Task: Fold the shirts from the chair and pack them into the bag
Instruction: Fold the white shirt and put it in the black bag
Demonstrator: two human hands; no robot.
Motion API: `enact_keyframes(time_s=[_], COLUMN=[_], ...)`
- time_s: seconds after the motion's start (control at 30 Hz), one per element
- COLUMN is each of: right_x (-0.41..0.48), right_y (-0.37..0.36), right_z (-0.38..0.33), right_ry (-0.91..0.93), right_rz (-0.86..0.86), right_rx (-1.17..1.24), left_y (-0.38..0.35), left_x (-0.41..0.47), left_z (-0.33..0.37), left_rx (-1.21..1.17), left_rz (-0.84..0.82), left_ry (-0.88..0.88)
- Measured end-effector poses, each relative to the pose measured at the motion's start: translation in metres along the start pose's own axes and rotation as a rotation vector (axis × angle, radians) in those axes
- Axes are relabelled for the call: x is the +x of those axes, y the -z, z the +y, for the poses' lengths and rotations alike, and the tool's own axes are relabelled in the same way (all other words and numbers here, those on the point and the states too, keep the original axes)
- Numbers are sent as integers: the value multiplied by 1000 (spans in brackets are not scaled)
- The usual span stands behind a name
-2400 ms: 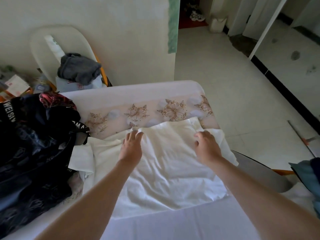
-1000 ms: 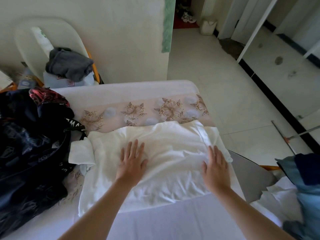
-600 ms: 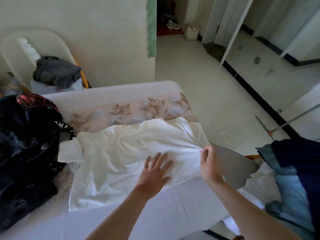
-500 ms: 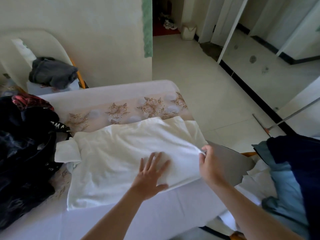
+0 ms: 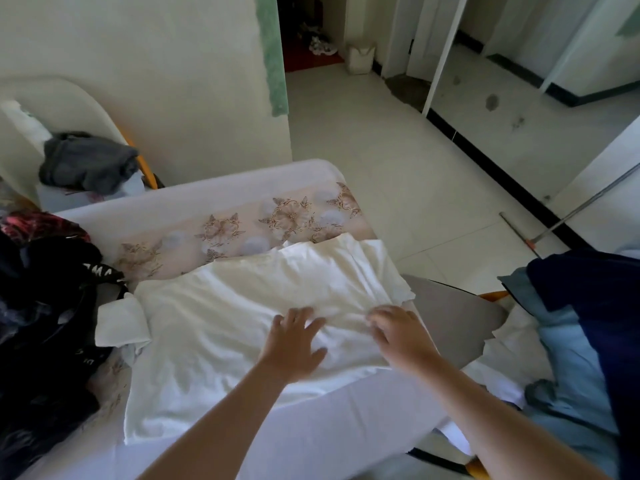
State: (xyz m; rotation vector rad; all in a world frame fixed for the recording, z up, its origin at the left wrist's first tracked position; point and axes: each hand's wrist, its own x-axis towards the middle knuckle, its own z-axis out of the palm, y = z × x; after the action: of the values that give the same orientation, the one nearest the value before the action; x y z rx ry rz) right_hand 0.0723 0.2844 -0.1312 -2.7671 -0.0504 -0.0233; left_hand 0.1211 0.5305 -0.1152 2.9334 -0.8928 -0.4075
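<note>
A white shirt [image 5: 225, 327] lies spread on the covered table [image 5: 311, 445], one sleeve [image 5: 121, 323] sticking out at its left. My left hand [image 5: 294, 341] presses flat on the shirt's right half with fingers spread. Just to its right, my right hand [image 5: 398, 330] is on the same cloth near the shirt's right edge; it is blurred and its fingers look bent, so a pinch cannot be made out. The open black bag [image 5: 52, 323] sits at the table's left end, touching the sleeve. Blue shirts [image 5: 571, 341] lie heaped on the grey chair [image 5: 450, 313] at my right.
A white chair [image 5: 62, 109] at the far left holds a dark grey garment [image 5: 86, 161]. The table's far strip has a floral band [image 5: 242, 230]. Beyond is pale tiled floor [image 5: 398, 150], and a mop handle [image 5: 571, 206] leans at the right.
My right hand, which pinched the shirt's right edge half a second ago, has moved left onto the cloth beside my left hand. The left hand has stayed pressed on the shirt.
</note>
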Motion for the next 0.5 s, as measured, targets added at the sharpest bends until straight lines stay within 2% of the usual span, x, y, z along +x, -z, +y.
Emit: enact_keyframes(time_s=[0.07,0.1,0.2,0.27,0.33,0.4,0.5], right_x=[16,25,53,66,76,79,76], right_y=[9,14,27,30,27,15,15], right_z=[7,11,31,45,51,54,54], right_ry=[-170,-324,-762,-944,-987,-1002,-1033], right_rz=[197,210,1,-182,-224,-69,193], right_rx=[18,4,-16,92,268,548,821], left_y=[16,24,37,42,48,52,54], left_x=[26,38,83,109,133,154,181], left_z=[5,9,20,30,41,52,66], left_rx=[-23,-47,-102,-124,-173,-188,-203], left_rz=[6,23,35,43,41,14,-24], left_ry=[34,41,5,-53,-94,-118,-122])
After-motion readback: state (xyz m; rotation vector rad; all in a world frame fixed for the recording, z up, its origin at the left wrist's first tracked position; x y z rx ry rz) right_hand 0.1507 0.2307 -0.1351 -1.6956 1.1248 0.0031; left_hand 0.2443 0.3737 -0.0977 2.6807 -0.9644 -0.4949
